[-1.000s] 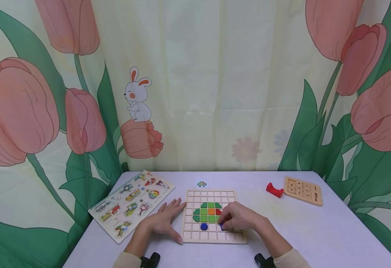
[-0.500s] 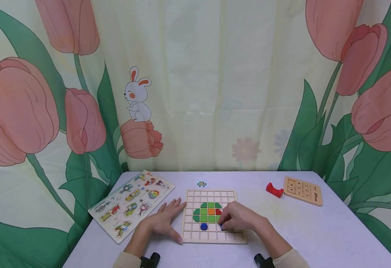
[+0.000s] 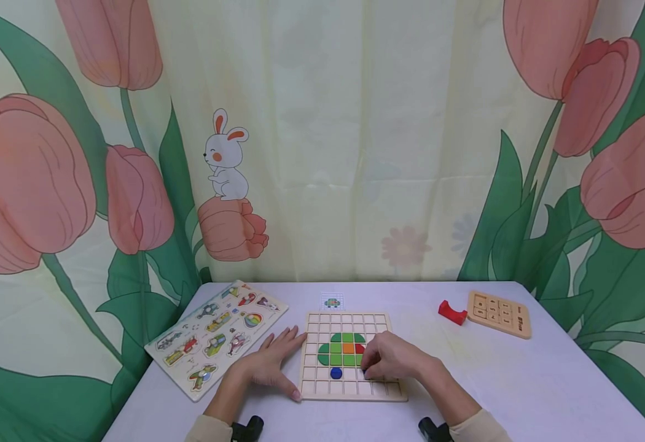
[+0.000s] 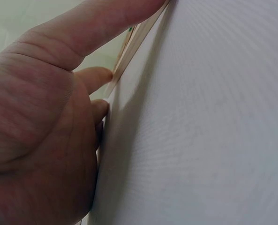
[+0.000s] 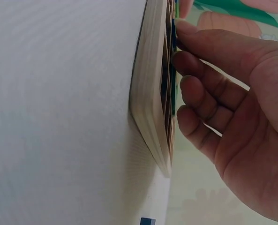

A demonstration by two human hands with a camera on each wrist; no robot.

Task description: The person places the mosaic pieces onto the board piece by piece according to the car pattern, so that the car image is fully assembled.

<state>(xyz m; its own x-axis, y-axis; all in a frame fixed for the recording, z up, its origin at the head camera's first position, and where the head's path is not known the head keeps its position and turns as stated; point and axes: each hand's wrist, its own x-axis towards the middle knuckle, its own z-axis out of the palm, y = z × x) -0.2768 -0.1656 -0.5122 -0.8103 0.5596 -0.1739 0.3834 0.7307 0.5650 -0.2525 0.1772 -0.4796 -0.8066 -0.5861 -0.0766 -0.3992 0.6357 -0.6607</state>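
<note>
A wooden grid board [image 3: 322, 390] lies on the white table, with green pieces [image 3: 336, 360], an orange piece [image 3: 348, 348] and a red piece [image 3: 359, 348] set together in its cells. Below them sits a round blue piece [image 3: 336, 373]. My right hand [image 3: 394, 357] is over the board's right side, thumb and fingertips pinching a second blue piece [image 5: 174, 33], mostly hidden by the fingers. My left hand [image 3: 271, 363] lies with spread fingers along the board's left edge; its thumb touches the lower left corner. Behind the board is a small pattern card [image 3: 332, 302].
At the left, a picture puzzle board [image 3: 217, 337] lies slanted close to my left hand. A red block with a curved notch [image 3: 452, 313] and a wooden tablet with square tiles [image 3: 499, 314] lie at the back right. A printed curtain [image 3: 322, 153] hangs behind the table.
The blue piece under my right fingertips shows less than before. Both hands and the board have otherwise hardly moved.
</note>
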